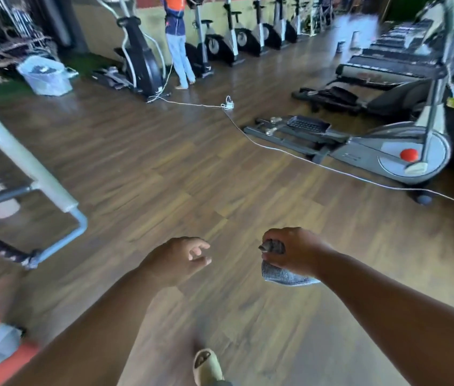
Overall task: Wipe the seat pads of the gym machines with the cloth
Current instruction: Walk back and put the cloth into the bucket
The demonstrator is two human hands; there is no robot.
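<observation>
Head view: grey microfibre cloth [284, 274], likely soft, light, bunched in closed right hand [295, 253] at 5 o'clock; left hand [177, 260] empty, loosely open.

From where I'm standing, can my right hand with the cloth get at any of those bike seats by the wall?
Probably not. The right hand grips the cloth over open floor, and the bike seats stand far across the room; a white cable crosses the floor between.

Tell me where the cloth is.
The cloth is bunched in the right hand, low and centre-right in the head view, over the wooden floor.
</observation>
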